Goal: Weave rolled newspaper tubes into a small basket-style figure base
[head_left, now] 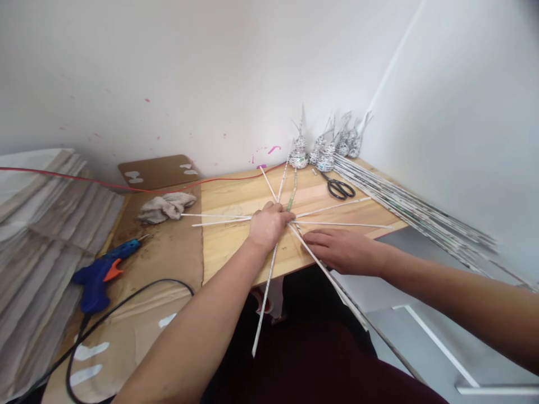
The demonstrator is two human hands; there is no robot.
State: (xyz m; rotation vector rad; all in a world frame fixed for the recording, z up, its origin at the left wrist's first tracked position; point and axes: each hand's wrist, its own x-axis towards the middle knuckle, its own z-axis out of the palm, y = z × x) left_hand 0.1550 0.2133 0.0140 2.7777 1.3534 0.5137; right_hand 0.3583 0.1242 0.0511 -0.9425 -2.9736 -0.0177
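Observation:
Several thin rolled-paper sticks (269,280) radiate like spokes across the wooden table top (227,252). My left hand (269,223) presses over the point where they cross, its fingers curled round the centre and hiding it. Just to the right, my right hand (337,249) lies low at the table's front edge, fingers together and pointing left, beside a long paper stick (324,269) that slants down to the lower right. Whether its fingertips hold anything is hidden.
Black scissors (341,189), woven paper figures (298,154) and a bundle of paper sticks (404,202) occupy the back right. Left are a cloth (166,206), a blue glue gun (99,280) with a black cord, stacked paper (46,252) and a red wire (168,188).

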